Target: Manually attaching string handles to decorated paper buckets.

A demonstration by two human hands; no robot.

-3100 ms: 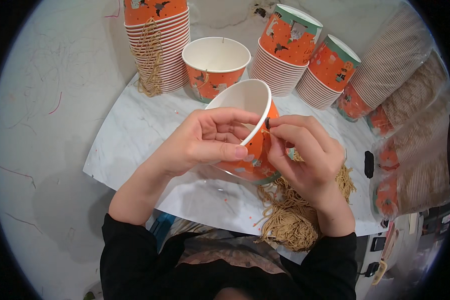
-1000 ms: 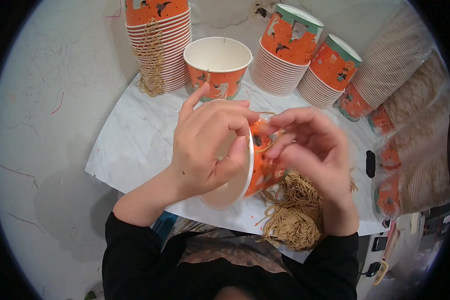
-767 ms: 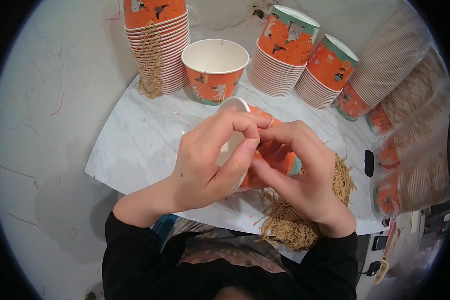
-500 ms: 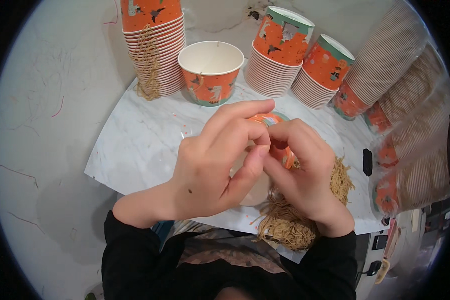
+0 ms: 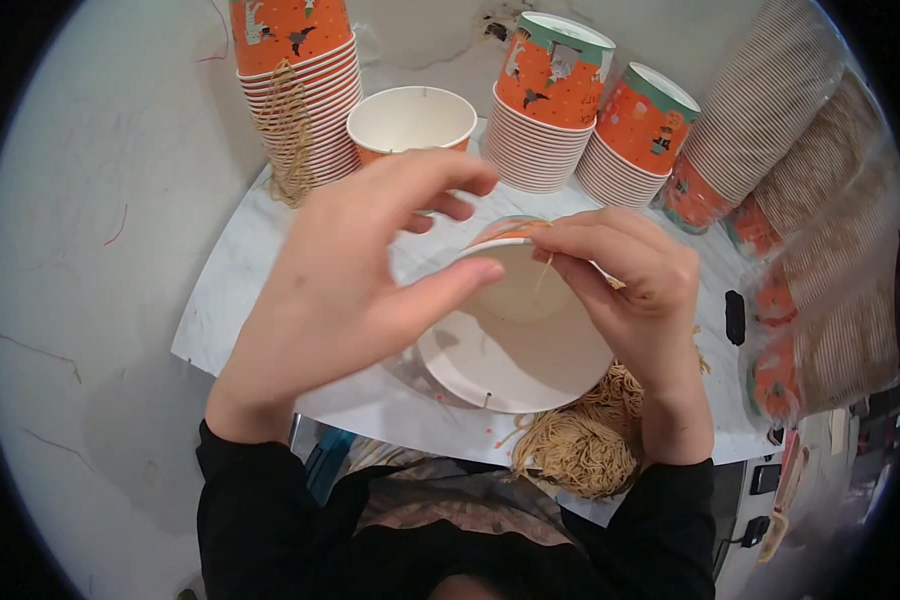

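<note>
A paper bucket lies tilted in front of me, its white inside facing me and a bit of orange outer wall showing at the far side. At its far rim, the fingers of my right hand are pinched on a thin tan cord, whose end hangs into the bucket. A small hole with a bit of cord in it shows at the near rim. My left hand hovers left of the bucket, open, fingers apart and slightly blurred. Beneath my right wrist rests a heap of tan cord.
Stacked orange paper buckets with tan cord loops draped over them stand at the back left, beside a single upright bucket. Two more stacks stand at the back. Bagged stacks lean along the right. White marbled sheet covers the table.
My left hand has drawn away to the left and opened, leaving my right hand pinching at the rim. The bucket now shows its white inside toward me.
</note>
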